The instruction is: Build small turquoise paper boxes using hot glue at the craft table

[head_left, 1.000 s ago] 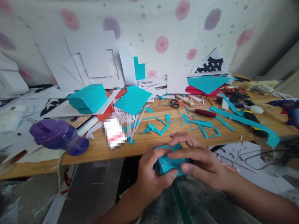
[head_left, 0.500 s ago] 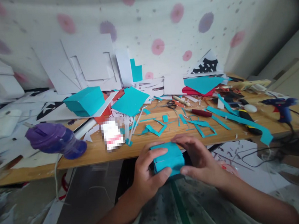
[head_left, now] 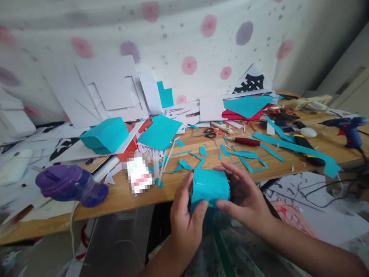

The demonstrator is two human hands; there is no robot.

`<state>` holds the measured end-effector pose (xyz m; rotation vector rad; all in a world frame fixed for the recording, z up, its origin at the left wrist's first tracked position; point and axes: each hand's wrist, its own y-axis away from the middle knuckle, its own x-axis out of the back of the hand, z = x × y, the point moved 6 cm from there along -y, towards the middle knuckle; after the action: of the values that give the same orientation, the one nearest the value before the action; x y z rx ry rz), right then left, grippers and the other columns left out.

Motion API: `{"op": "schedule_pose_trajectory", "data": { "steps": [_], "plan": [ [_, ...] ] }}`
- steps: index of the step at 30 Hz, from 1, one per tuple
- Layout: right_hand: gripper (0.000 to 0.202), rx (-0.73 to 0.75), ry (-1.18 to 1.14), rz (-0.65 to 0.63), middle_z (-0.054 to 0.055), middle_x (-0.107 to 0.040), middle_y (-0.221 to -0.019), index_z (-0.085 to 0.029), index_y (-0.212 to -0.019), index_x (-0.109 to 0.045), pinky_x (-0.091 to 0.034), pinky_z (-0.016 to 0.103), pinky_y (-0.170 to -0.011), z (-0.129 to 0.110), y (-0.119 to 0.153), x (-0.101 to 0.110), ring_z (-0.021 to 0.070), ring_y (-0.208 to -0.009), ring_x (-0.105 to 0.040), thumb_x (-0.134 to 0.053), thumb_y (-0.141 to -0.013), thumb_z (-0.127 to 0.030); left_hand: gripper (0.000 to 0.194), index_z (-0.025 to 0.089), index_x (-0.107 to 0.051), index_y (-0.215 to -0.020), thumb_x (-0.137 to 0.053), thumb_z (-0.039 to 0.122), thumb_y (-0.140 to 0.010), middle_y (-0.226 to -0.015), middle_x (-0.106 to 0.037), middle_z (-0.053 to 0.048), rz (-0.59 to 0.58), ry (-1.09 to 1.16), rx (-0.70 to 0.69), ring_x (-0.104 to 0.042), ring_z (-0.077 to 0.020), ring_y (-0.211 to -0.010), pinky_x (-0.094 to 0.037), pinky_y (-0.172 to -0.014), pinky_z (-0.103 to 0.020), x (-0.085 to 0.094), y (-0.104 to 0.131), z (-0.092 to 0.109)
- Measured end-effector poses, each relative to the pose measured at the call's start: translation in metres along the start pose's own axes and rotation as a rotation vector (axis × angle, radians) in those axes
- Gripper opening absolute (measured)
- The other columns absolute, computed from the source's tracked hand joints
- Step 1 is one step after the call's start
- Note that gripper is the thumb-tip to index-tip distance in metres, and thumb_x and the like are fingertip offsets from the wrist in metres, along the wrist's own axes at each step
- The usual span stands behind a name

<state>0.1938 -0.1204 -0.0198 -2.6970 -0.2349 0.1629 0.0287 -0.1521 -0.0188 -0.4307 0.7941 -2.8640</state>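
Note:
Between my two hands, just off the front edge of the table, is a small turquoise paper box (head_left: pixel 210 183) with rounded sides and a short slit on its upper face. My left hand (head_left: pixel 187 213) grips its left side, thumb on the near face and fingers behind. On the right side, my right hand (head_left: pixel 246 200) holds it with the thumb at the lower near corner and the fingers curved around the far edge. The box's underside is hidden. Beyond it lie turquoise paper scraps (head_left: pixel 183 164) and a strip frame (head_left: pixel 249 161).
A purple bottle (head_left: pixel 70 185) lies at left, near a larger turquoise box (head_left: pixel 105 136). Scissors (head_left: pixel 209 133), a dark red-handled knife (head_left: pixel 244 141), a yellow-black cutter (head_left: pixel 306 147) and a blue glue gun (head_left: pixel 347 130) with trailing cable lie across the wooden table (head_left: pixel 138 205).
The small box has been tipped so more of its slit face shows, and my left fingers have moved from its top to its left side. The view has shifted slightly.

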Motion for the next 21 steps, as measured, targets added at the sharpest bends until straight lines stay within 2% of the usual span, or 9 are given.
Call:
{"op": "schedule_pose_trajectory", "data": {
  "steps": [3,6,10,12,15,19,21],
  "plan": [
    [0.065,0.075,0.135,-0.003,0.009,-0.056,-0.134,-0.039,-0.138,-0.052,-0.050,0.042,-0.100,-0.007,0.003,0.002,0.0269,-0.125,-0.055,-0.079,-0.079,-0.037,0.057,0.030,-0.042,-0.148,-0.056,0.019,-0.094,-0.146,-0.055,-0.010,-0.003,-0.079,-0.073,-0.052,-0.0246,-0.134,-0.046,-0.109,-0.040,-0.001,-0.001,0.009],
    [0.059,0.200,0.305,-0.068,0.009,-0.054,-0.131,-0.038,-0.136,-0.057,-0.051,0.039,-0.099,-0.020,0.003,0.002,0.0271,-0.123,-0.053,-0.077,-0.081,-0.042,0.060,0.033,-0.038,-0.150,-0.054,0.017,-0.095,-0.147,-0.054,-0.008,-0.028,-0.089,-0.105,-0.054,-0.0229,-0.132,-0.046,-0.109,-0.038,0.000,-0.003,0.014],
    [0.060,0.347,0.418,-0.116,0.010,-0.050,-0.128,-0.038,-0.140,-0.053,-0.054,0.039,-0.095,-0.033,0.002,0.000,0.0271,-0.120,-0.053,-0.069,-0.084,-0.052,0.057,0.034,-0.040,-0.150,-0.053,0.022,-0.096,-0.148,-0.054,-0.006,-0.072,-0.058,-0.104,-0.054,-0.0238,-0.132,-0.046,-0.109,-0.038,0.000,-0.006,0.015],
    [0.063,0.392,0.467,-0.126,0.010,-0.050,-0.126,-0.037,-0.142,-0.051,-0.054,0.040,-0.094,-0.037,0.002,-0.002,0.0269,-0.117,-0.054,-0.066,-0.083,-0.055,0.053,0.033,-0.042,-0.148,-0.053,0.025,-0.097,-0.146,-0.056,-0.007,-0.103,-0.022,-0.061,-0.055,-0.0250,-0.130,-0.046,-0.108,-0.039,-0.001,-0.007,0.012],
    [0.071,0.438,0.546,-0.140,0.010,-0.049,-0.125,-0.036,-0.145,-0.047,-0.054,0.042,-0.094,-0.041,0.004,-0.006,0.0272,-0.115,-0.054,-0.064,-0.081,-0.061,0.057,0.035,-0.044,-0.146,-0.063,0.036,-0.092,-0.147,-0.054,-0.007,-0.184,0.144,0.043,-0.053,-0.0285,-0.132,-0.044,-0.109,-0.042,-0.005,-0.006,0.006],
    [0.091,0.441,0.663,-0.117,0.014,-0.050,-0.123,-0.028,-0.152,-0.036,-0.056,0.042,-0.091,-0.047,0.005,-0.010,0.0293,-0.111,-0.058,-0.056,-0.075,-0.074,0.074,0.037,-0.040,-0.146,-0.071,0.053,-0.081,-0.150,-0.047,-0.010,-0.347,0.520,0.206,-0.051,-0.0356,-0.133,-0.046,-0.105,-0.048,-0.015,0.000,-0.004],
    [0.092,0.453,0.688,-0.103,0.015,-0.053,-0.122,-0.025,-0.151,-0.036,-0.058,0.040,-0.089,-0.050,0.005,-0.012,0.0293,-0.110,-0.060,-0.054,-0.076,-0.075,0.090,0.040,-0.032,-0.149,-0.076,0.058,-0.072,-0.151,-0.043,-0.012,-0.397,0.633,0.228,-0.051,-0.0382,-0.132,-0.049,-0.100,-0.049,-0.017,0.004,-0.008]
  ]
}}
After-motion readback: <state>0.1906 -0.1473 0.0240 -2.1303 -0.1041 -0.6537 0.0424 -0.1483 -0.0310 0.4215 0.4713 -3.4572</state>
